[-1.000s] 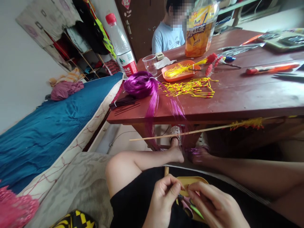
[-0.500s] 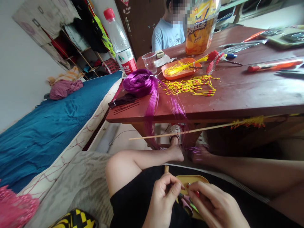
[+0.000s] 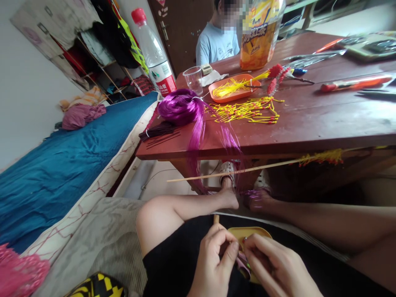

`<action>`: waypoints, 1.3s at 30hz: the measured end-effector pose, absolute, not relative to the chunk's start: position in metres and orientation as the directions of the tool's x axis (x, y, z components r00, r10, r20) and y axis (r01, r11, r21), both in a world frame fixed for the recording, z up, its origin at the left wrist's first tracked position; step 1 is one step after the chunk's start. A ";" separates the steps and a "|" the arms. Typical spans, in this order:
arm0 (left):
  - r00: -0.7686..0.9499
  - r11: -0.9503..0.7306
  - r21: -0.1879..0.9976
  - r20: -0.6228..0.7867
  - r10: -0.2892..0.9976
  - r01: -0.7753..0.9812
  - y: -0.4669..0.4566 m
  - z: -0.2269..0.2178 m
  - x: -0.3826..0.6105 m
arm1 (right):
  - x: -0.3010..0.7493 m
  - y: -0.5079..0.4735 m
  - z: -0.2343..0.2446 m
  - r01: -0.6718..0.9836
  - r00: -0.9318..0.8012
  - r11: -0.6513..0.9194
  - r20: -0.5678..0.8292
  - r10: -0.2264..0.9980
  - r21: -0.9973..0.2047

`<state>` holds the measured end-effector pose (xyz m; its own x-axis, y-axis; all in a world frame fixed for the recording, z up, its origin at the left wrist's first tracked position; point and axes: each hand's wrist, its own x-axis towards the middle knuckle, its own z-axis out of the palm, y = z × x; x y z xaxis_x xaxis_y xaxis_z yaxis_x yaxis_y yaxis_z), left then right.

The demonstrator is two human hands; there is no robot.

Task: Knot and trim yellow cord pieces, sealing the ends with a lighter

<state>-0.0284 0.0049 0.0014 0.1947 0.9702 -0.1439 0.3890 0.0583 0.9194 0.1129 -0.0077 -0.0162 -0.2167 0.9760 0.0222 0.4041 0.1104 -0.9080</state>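
Note:
Over the lap, my left hand (image 3: 216, 255) is closed in a pinch of thumb and forefinger; what sits between them is too small to make out. Just to its right, my right hand (image 3: 275, 262) also has its fingers pressed together, hiding whatever they hold. A narrow gap separates the fingertips. A light wooden piece (image 3: 216, 218) sticks up behind my left hand; I cannot tell whether the hand grips it. Beneath both hands lies a yellow tray (image 3: 252, 231), partly covered, with a pink-handled tool (image 3: 243, 267) in it.
A thin stick (image 3: 235, 171) with yellow strands crosses before the red-brown table (image 3: 309, 132). On the table are purple fibres (image 3: 179, 107), yellow red-tipped stems (image 3: 247, 110), an orange dish (image 3: 229, 98), a plastic cup (image 3: 193, 80) and bottles (image 3: 154, 57). A person (image 3: 216, 45) sits beyond.
My right hand's fingers have closed in, and the red bit seen by them earlier is now hidden. Both hands stay over the tray. The view has shifted slightly.

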 end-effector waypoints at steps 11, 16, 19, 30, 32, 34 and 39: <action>0.244 0.041 0.911 -0.153 0.958 0.410 0.005 0.003 -0.028 | 0.116 0.000 -0.009 0.351 -0.356 0.040 -0.094 0.930 -0.935; 0.286 0.031 0.915 -0.158 0.945 0.402 0.006 0.004 -0.029 | 0.115 0.004 -0.011 0.243 -0.400 -0.121 -0.213 0.891 -0.962; 0.296 0.040 0.918 -0.168 0.940 0.394 0.007 0.004 -0.028 | 0.115 0.004 -0.013 0.183 -0.381 -0.157 -0.217 0.899 -0.971; 0.253 0.157 0.918 -0.260 0.932 0.363 0.003 0.000 -0.026 | 0.109 -0.003 -0.013 0.262 -0.287 -0.016 -0.094 0.953 -0.965; 0.261 0.167 0.927 -0.262 0.929 0.335 0.003 -0.001 -0.027 | 0.109 -0.003 -0.014 0.273 -0.287 -0.017 -0.098 0.953 -0.962; 0.274 0.176 0.934 -0.265 0.925 0.310 0.004 -0.001 -0.027 | 0.109 -0.003 -0.015 0.284 -0.283 -0.009 -0.093 0.955 -0.959; 0.271 0.204 0.935 -0.285 0.920 0.290 0.005 -0.001 -0.025 | 0.109 -0.004 -0.017 0.331 -0.274 0.082 -0.012 0.962 -0.940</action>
<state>-0.0253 0.0046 -0.0008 0.2706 0.9196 -0.2849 0.2897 0.2044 0.9350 0.1095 -0.0038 -0.0165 -0.2737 0.9617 -0.0120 0.3310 0.0825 -0.9400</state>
